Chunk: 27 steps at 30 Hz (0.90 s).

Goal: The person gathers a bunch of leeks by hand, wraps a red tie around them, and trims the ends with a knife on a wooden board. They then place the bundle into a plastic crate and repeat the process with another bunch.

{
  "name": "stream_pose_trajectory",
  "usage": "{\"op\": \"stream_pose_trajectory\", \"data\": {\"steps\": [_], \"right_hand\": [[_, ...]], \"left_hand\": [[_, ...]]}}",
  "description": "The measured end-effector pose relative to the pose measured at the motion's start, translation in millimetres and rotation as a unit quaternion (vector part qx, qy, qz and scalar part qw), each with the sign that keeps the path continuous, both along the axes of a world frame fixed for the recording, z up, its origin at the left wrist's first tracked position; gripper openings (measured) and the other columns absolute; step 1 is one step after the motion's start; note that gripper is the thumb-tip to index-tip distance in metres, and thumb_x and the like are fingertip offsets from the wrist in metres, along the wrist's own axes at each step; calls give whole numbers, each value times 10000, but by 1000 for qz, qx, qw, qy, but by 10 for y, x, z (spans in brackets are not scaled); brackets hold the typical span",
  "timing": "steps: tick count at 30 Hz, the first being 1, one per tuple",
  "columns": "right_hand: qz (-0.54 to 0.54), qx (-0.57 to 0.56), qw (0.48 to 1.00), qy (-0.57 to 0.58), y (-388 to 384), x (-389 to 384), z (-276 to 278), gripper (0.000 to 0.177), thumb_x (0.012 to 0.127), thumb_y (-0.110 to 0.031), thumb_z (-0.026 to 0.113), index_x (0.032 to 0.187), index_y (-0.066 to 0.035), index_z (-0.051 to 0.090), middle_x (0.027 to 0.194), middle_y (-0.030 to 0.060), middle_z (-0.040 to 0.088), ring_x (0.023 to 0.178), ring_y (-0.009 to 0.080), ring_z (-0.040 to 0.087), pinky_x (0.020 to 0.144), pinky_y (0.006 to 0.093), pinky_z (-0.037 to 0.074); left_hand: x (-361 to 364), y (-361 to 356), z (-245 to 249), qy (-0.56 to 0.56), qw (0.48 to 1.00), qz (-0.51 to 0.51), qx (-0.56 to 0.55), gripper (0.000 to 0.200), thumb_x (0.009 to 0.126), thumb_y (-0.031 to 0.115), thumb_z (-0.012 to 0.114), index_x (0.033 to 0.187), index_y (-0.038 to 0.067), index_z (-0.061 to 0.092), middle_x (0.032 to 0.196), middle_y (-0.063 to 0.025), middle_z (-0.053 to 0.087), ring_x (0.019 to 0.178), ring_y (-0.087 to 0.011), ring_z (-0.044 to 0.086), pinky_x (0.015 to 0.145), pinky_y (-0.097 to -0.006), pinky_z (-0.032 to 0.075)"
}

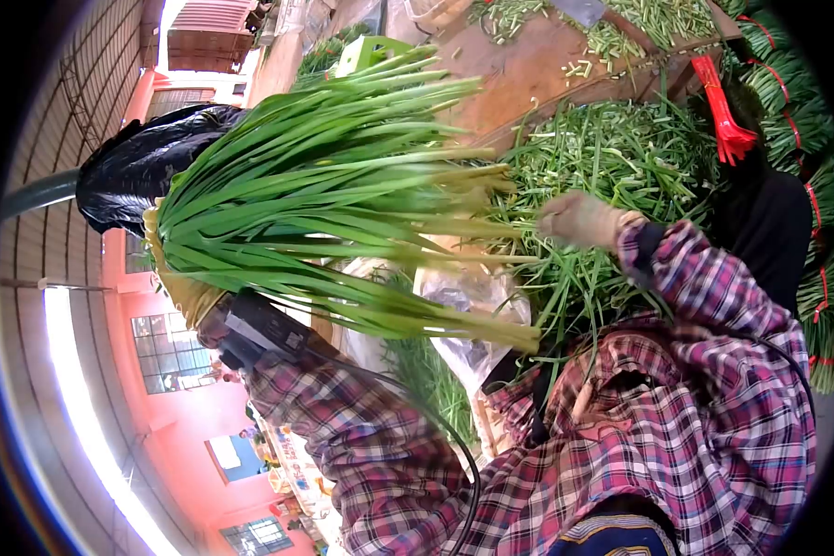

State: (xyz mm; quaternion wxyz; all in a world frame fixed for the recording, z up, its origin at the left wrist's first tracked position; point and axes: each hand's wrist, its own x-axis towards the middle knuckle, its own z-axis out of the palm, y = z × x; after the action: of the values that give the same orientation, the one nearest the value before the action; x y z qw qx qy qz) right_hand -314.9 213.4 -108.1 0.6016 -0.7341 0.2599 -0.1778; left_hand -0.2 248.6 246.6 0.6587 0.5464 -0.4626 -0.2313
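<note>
My left hand (pixel 183 289), in a yellowish glove with a black device strapped at the wrist, is raised at the left. Its fingers are wrapped round the leafy end of a large bunch of garlic chives (pixel 306 185). The pale stem ends spread to the right and are blurred. My right hand (pixel 579 221), in a light glove, is over a heap of loose chive leaves (pixel 612 153) at my lap. Its fingers look curled in, with nothing visible in them, and it is apart from the bunch.
A wooden table (pixel 505 93) at the top bears cut stem pieces and a cleaver (pixel 582 11). Red ties (pixel 725 116) hang at its edge. Tied chive bundles (pixel 792 120) are stacked at right. A black plastic-covered thing (pixel 148 167) on a pole stands behind my left hand.
</note>
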Motion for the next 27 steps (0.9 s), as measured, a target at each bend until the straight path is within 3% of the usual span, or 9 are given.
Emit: {"op": "stream_pose_trajectory", "data": {"steps": [1, 2, 9, 15, 17, 18, 19, 22, 27], "right_hand": [[87, -295, 927, 215, -148, 68, -619, 227, 840, -217, 572, 1021, -98, 640, 956, 58, 638, 743, 237, 624, 646, 323, 517], [163, -104, 918, 345, -238, -9, -312, 395, 781, -343, 636, 1106, -118, 619, 1052, 75, 633, 843, 244, 622, 734, 359, 507], [-28, -17, 998, 45, -203, -85, 624, 852, 667, -376, 742, 1355, -61, 352, 1384, 171, 371, 1287, 290, 348, 1069, 388, 280], [194, 361, 855, -319, 328, 728, 473, 470, 792, -227, 680, 1171, -26, 487, 752, 27, 577, 559, 106, 524, 453, 244, 441], [119, -12, 972, -202, 713, 682, 394, 294, 856, -207, 613, 1122, -99, 549, 788, 26, 599, 627, 132, 563, 546, 251, 490], [143, 133, 981, -5, 677, 375, 591, 193, 867, -230, 597, 1026, -123, 620, 799, 20, 607, 638, 136, 563, 598, 283, 510], [129, 35, 967, -219, 677, 591, -389, 155, 873, -240, 580, 945, -126, 655, 821, 24, 620, 657, 155, 575, 627, 309, 513], [99, -179, 931, 303, 107, 81, -303, 243, 877, -292, 524, 983, -107, 639, 859, 100, 645, 770, 234, 624, 670, 367, 511], [-73, -102, 989, 83, -327, -98, 607, 620, 732, -275, 722, 1282, -132, 475, 1259, 147, 508, 1172, 264, 481, 1005, 372, 387]], "left_hand": [[-9, -14, 18, -9, 1000, 6, 2, 362, 900, 361, 519, 1112, 75, 582, 1056, -106, 625, 902, -246, 614, 778, -395, 523], [-9, -22, 28, -17, 1000, 13, 1, 363, 901, 361, 517, 1116, 75, 580, 1059, -106, 623, 903, -246, 615, 776, -394, 524], [-225, -85, 68, -44, 994, 98, -12, 381, 885, 359, 550, 1088, 39, 588, 1051, -114, 623, 908, -238, 615, 780, -383, 523], [-127, -157, 126, -21, 1000, 2, -10, 403, 885, 364, 551, 1122, 40, 578, 1062, -112, 620, 914, -234, 614, 800, -384, 514], [-103, -155, 148, 16, 999, -34, 16, 413, 888, 371, 547, 1131, 37, 575, 1053, -112, 624, 910, -228, 613, 791, -374, 514], [-100, -166, 166, 9, 999, -31, 16, 412, 888, 371, 547, 1129, 38, 575, 1051, -111, 624, 908, -228, 614, 789, -373, 515], [-124, -153, 147, -2, 1000, -20, 9, 412, 888, 371, 548, 1128, 38, 576, 1050, -110, 625, 906, -227, 614, 788, -372, 515], [-216, -118, 106, -16, 1000, 5, -7, 410, 887, 371, 549, 1125, 38, 577, 1046, -108, 626, 899, -226, 614, 785, -368, 515], [-242, -114, 99, -47, 998, 33, -19, 407, 885, 372, 552, 1119, 40, 580, 1039, -103, 629, 889, -223, 616, 780, -361, 515]]}}
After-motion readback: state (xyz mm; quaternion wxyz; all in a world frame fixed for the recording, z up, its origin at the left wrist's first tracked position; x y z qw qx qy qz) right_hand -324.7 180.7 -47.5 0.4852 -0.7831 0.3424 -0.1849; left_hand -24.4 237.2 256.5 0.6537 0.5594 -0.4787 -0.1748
